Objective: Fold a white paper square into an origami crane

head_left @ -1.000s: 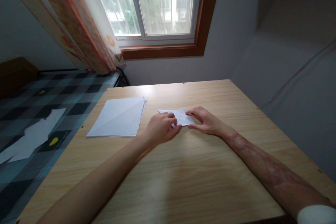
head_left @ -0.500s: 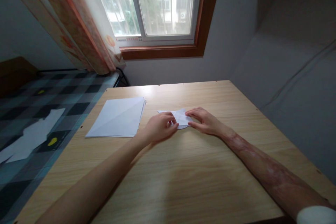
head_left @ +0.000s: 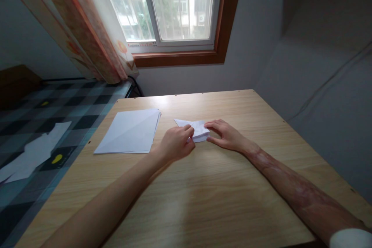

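Observation:
A small folded white paper (head_left: 196,128) lies on the wooden table (head_left: 203,186), a pointed flap sticking out at its far left. My left hand (head_left: 176,144) is curled over its near left edge, thumb and fingers pinching the paper. From the right, my right hand (head_left: 225,135) pinches the paper's right edge between thumb and fingers. The two hands nearly meet over the paper, which they partly cover.
A stack of white paper sheets (head_left: 129,131) lies on the table to the left of my hands. Beyond the table's left edge is a bed with a checked cover (head_left: 43,120) and loose white paper (head_left: 31,151). A window and curtain stand behind; a grey wall is on the right.
My left hand has slid a little back and left along the paper's near edge. The right hand's fingers have drawn in, and the paper's right side looks folded narrower.

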Tool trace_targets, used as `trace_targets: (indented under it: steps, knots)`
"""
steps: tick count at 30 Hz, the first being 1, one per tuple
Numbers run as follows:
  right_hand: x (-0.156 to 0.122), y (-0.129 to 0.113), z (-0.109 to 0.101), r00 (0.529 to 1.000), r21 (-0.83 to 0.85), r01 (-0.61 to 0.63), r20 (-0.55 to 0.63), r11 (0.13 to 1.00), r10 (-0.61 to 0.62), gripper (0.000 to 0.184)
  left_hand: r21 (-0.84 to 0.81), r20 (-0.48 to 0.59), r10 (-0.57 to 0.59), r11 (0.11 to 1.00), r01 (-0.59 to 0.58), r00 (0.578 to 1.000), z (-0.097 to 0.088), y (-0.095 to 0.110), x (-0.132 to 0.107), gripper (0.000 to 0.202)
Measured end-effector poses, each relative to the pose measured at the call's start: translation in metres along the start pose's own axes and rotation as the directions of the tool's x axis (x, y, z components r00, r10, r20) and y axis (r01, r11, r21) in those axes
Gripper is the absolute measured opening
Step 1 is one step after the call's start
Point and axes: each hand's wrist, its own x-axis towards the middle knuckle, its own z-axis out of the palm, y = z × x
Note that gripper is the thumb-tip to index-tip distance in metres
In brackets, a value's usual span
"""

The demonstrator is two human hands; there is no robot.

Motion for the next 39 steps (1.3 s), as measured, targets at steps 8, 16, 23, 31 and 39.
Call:
trace_targets:
  steps: [8,16,23,31,39]
  knots:
    - [0.003,-0.008,0.005,0.997,-0.003,-0.069,-0.032,0.998,0.068,0.044,0.098,0.006,-0.016,0.995,0.016,1.000,0.008,0.006,0.000,0.010]
    - [0.001,-0.008,0.013,0.988,-0.005,-0.085,-0.129,0.996,0.084,0.021,0.169,-0.039,0.039,0.985,-0.032,0.998,0.014,0.003,-0.002,0.025]
    - [0.003,-0.014,0.008,0.997,-0.102,0.023,-0.074,0.994,-0.031,0.014,0.053,-0.119,-0.071,0.996,0.077,0.990,0.008,0.002,-0.003,0.023]
    - [0.004,-0.013,0.011,0.989,-0.106,0.150,0.035,0.983,-0.147,0.034,0.031,-0.188,-0.139,0.989,0.147,0.972,0.006,-0.003,-0.002,0.017]
    - [0.004,-0.017,0.010,0.974,-0.048,0.216,0.080,0.975,-0.212,0.041,0.077,-0.130,-0.224,0.969,0.235,0.966,0.004,0.008,-0.002,0.016]
